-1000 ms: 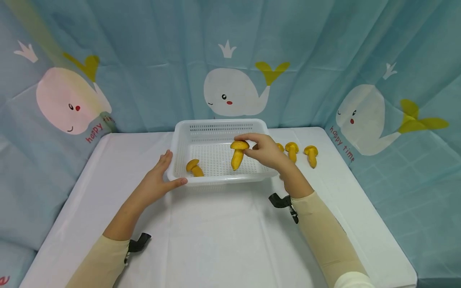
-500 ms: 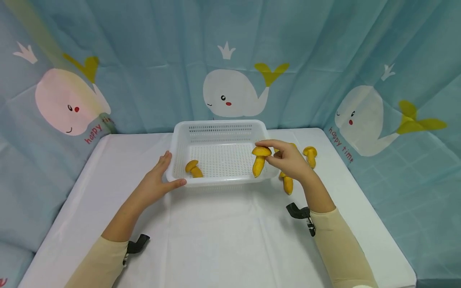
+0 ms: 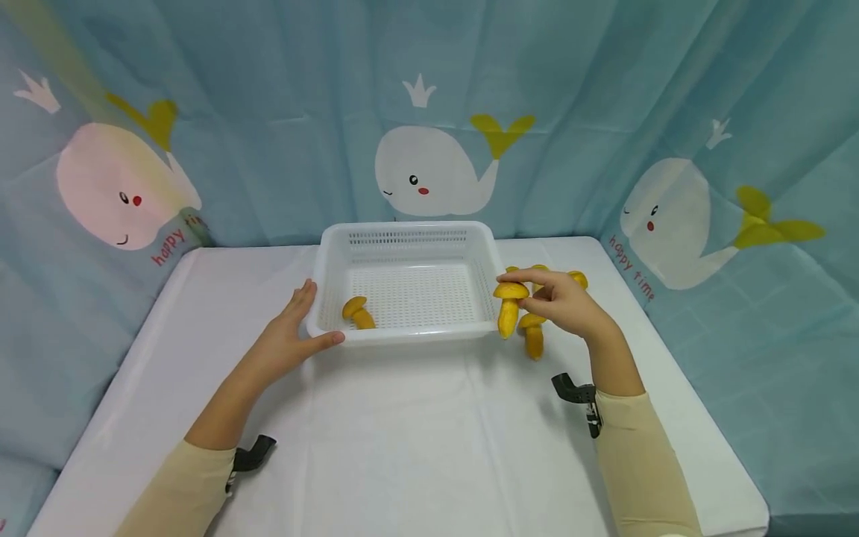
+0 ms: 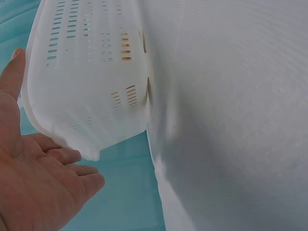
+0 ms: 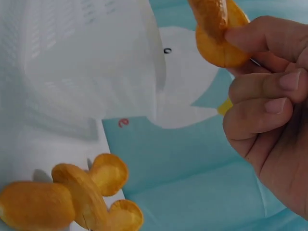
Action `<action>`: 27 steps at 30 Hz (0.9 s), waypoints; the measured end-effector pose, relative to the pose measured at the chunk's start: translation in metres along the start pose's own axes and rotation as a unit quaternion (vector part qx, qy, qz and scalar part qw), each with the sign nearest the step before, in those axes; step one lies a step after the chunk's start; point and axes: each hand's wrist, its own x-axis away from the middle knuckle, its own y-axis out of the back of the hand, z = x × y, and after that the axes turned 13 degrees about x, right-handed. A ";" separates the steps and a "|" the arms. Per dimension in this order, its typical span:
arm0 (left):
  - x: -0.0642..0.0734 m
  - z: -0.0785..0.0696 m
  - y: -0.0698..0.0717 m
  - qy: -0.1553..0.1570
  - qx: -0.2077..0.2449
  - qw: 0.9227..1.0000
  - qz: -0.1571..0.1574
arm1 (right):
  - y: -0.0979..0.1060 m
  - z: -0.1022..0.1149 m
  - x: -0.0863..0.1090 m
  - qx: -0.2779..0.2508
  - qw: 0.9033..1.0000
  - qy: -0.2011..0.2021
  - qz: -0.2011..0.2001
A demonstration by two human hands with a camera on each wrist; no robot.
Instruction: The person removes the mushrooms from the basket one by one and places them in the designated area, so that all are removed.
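Note:
In the head view my right hand (image 3: 567, 304) pinches a yellow mushroom (image 3: 508, 312) by its cap, stem hanging down, at the right rim of a white slotted plastic basket (image 3: 409, 335). The right wrist view shows the thumb and fingers on this mushroom (image 5: 215, 45), above the table. My left hand (image 3: 280, 349) rests at the basket's front left corner, fingers along the left side and thumb by the front rim, spread apart. Inside the basket, at the front left, lies another yellow mushroom (image 3: 359, 313).
More yellow mushrooms lie on the white-covered table (image 3: 403, 440) right of the basket, one in front (image 3: 534, 341) and several behind my right hand, partly hidden. A blue whale-print curtain (image 3: 302, 149) surrounds the back and sides.
My right hand has moved right with the pinched mushroom, from over the inside of the basket to its right rim. My left hand has stayed at the basket's left corner.

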 end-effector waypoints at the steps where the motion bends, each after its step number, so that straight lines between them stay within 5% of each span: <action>1: 0.000 0.000 0.000 0.000 -0.001 1.000 0.000 | 0.002 -0.002 0.001 0.002 1.000 -0.003 0.003; 27: 0.000 0.000 -0.002 0.006 -0.005 1.000 0.003 | 0.033 -0.094 0.025 -0.002 0.989 -0.137 0.057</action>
